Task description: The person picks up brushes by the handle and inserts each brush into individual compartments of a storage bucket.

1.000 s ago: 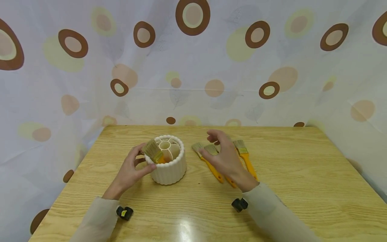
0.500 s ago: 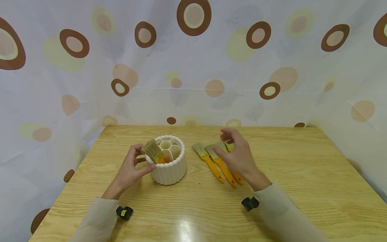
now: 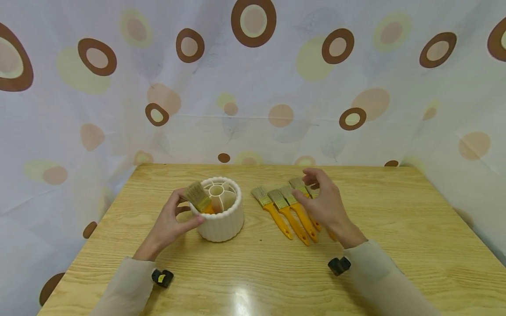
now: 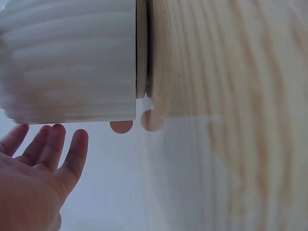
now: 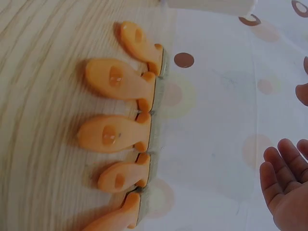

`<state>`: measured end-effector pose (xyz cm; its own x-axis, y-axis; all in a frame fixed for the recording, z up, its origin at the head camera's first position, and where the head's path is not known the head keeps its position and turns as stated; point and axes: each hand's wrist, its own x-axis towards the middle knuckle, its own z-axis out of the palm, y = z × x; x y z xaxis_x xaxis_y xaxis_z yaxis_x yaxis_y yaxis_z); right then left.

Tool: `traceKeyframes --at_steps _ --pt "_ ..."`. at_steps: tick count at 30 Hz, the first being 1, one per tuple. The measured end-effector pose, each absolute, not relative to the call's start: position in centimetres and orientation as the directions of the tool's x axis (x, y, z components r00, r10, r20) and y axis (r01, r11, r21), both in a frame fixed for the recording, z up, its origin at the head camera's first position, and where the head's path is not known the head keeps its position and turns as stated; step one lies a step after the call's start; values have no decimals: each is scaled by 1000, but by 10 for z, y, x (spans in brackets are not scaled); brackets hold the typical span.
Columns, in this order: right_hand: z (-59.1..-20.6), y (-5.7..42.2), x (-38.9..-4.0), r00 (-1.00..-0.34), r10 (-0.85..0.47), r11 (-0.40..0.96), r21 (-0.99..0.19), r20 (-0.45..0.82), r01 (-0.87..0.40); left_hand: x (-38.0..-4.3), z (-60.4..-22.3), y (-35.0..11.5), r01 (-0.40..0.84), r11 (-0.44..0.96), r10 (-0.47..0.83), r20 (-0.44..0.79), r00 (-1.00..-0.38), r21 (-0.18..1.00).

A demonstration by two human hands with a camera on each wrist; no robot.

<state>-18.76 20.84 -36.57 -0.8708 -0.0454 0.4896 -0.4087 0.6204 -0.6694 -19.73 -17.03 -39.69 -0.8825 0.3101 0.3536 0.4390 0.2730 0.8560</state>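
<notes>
A white, ribbed round holder [image 3: 222, 226] with divided compartments stands on the table at centre left. One paintbrush [image 3: 198, 198] leans out of its left side, bristles up, with its orange handle going down inside. My left hand [image 3: 170, 221] is at that side, thumb on the front rim and fingers round the back left; in the left wrist view the fingertips come right to the holder's wall [image 4: 72, 62]. Several orange-handled paintbrushes [image 3: 280, 223] lie side by side, bristles away from me. Over the rightmost ones hovers my right hand [image 3: 326, 204], fingers loosely bent, holding nothing.
The wooden table [image 3: 395, 228] reaches back to a patterned curtain [image 3: 253, 87], which also hangs along both sides. In the right wrist view the brush handles [image 5: 113, 132] form a row on the wood.
My right hand has moved right across the row of brushes, uncovering those in the middle. My left hand stays at the holder; the brush in it has shifted slightly left.
</notes>
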Motion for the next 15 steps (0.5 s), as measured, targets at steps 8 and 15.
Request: traceKeyframes --at_steps 8,15 --pt "-374 223 -189 -885 -28 631 -679 464 -376 -182 -374 -161 434 309 326 334 -884 847" --pt "-378 235 -190 -883 -23 650 -664 468 -369 -180 -374 -160 425 311 321 327 -889 850"
